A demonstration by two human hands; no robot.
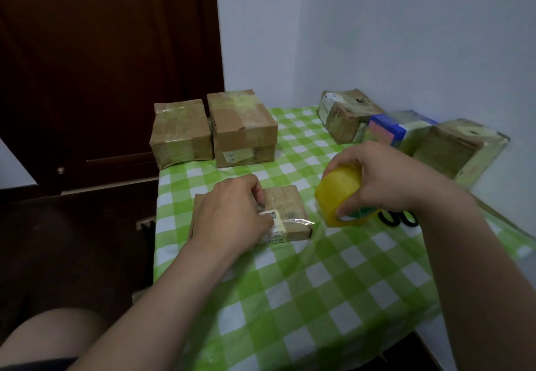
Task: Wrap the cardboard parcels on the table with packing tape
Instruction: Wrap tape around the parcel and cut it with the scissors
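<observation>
A small flat cardboard parcel (285, 205) with a white label lies on the green checked tablecloth (319, 283). My left hand (229, 217) rests on top of it, fingers curled, pressing it down. My right hand (388, 179) grips a yellow roll of packing tape (339, 193) just right of the parcel, a little above the table. A clear strip of tape runs from the roll across the parcel's near right edge.
Two taped brown boxes (181, 134) (242, 128) stand at the table's far left. At the far right sit another taped box (345, 115), a blue carton (397, 127) and a wooden-looking box (458, 150). Black scissors (398, 218) lie under my right wrist. A dark door is at left.
</observation>
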